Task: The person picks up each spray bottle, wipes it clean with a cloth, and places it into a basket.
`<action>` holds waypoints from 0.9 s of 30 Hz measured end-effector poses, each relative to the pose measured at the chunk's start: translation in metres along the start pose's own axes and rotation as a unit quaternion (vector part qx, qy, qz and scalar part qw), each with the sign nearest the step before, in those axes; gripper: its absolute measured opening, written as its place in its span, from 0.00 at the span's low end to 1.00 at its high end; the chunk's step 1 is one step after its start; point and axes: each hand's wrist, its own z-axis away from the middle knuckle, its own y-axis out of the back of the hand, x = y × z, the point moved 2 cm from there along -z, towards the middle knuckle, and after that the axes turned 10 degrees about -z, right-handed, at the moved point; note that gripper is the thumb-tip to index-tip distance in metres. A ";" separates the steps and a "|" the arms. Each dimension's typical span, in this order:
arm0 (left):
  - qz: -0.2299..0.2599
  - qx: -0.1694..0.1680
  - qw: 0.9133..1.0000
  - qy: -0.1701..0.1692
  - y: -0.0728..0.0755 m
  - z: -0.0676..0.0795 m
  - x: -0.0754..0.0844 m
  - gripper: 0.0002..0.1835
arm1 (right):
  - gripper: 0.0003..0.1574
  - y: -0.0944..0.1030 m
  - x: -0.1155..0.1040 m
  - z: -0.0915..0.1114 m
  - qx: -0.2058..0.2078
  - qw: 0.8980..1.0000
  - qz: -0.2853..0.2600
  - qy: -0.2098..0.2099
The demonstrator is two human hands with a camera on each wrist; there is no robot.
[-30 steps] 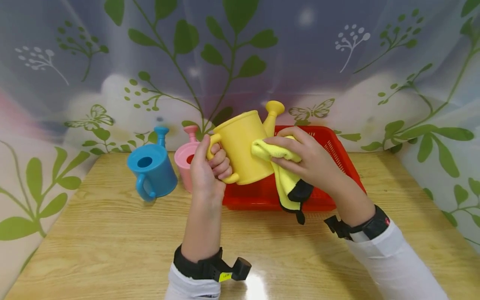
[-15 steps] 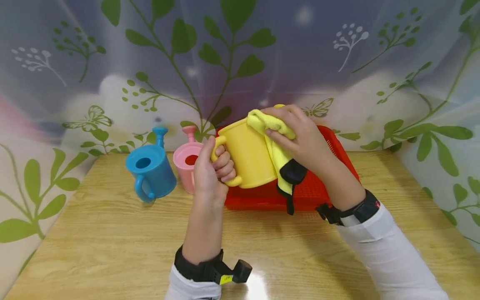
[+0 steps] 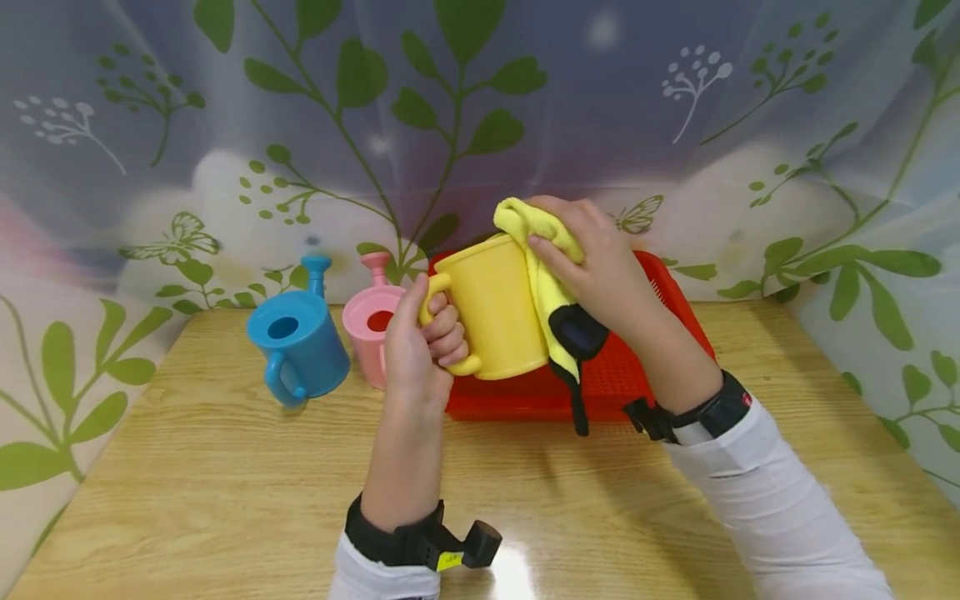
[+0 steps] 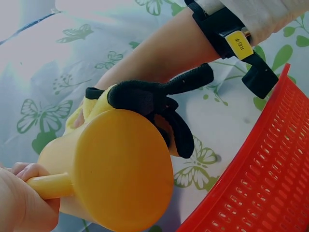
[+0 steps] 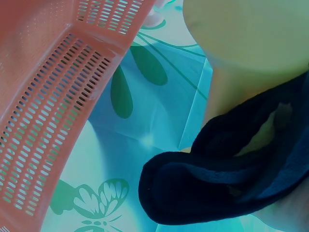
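In the head view my left hand [image 3: 426, 337] grips the handle of a yellow watering can [image 3: 495, 308], held tilted above the red basket. My right hand [image 3: 588, 258] holds a yellow cloth [image 3: 546, 275] with black edging against the can's far right side. The can's spout is hidden behind that hand and cloth. From the left wrist view the can's round base [image 4: 124, 171] faces the camera, with the cloth's black edge [image 4: 140, 96] draped beside it. Dark folds of the cloth [image 5: 207, 188] hang close to the camera in the right wrist view.
A red perforated basket [image 3: 615, 375] stands on the wooden table [image 3: 247, 492] beneath the can. On the left stand a blue watering can [image 3: 303, 342] and a pink watering can [image 3: 365, 333], the pink one partly behind my left hand. A patterned curtain [image 3: 337, 192] backs the table.
My right hand has moved the cloth up along the yellow can's right side, toward its top and spout, covering the spout. The left hand keeps its grip, and the can has shifted slightly.
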 end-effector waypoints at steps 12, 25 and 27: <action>0.016 0.011 1.000 -0.010 0.001 0.000 0.001 0.20 | 0.28 0.000 0.001 0.008 -0.015 1.000 0.010 -0.003; 0.033 0.032 0.999 -0.028 0.007 -0.003 0.003 0.20 | 0.25 -0.013 0.006 0.032 -0.018 0.999 0.025 0.029; 0.030 0.034 0.998 -0.031 0.008 -0.003 0.004 0.20 | 0.25 -0.015 0.006 0.037 -0.016 0.999 0.034 0.035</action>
